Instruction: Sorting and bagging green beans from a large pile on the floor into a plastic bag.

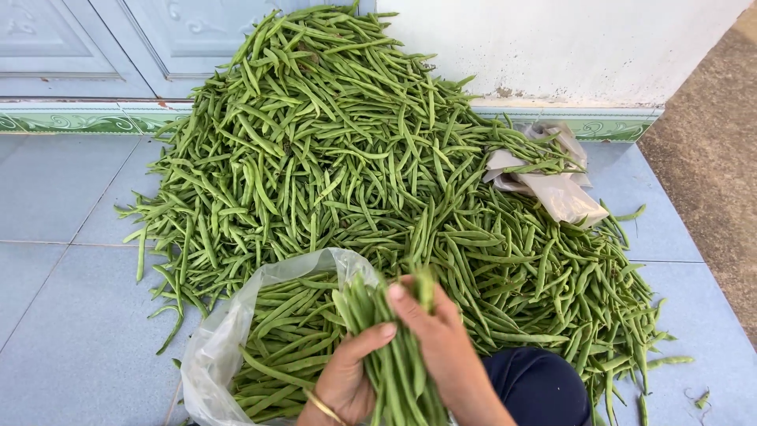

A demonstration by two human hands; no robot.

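A big heap of long green beans (347, 158) lies on the blue tiled floor against a wall. At the bottom centre, my left hand (347, 375) and my right hand (438, 339) both clasp one bunch of green beans (394, 355), held upright with the tips pointing away from me. A thin gold bangle circles my left wrist. Just left of the hands, a clear plastic bag (225, 331) stands open with several beans lying inside it.
A crumpled pale plastic bag (552, 185) lies on the right side of the heap. A pale blue door (118, 39) and a green-patterned tile border (71, 122) run along the back. My dark blue trouser knee (540, 386) is at bottom right. Rough ground (710, 181) lies right.
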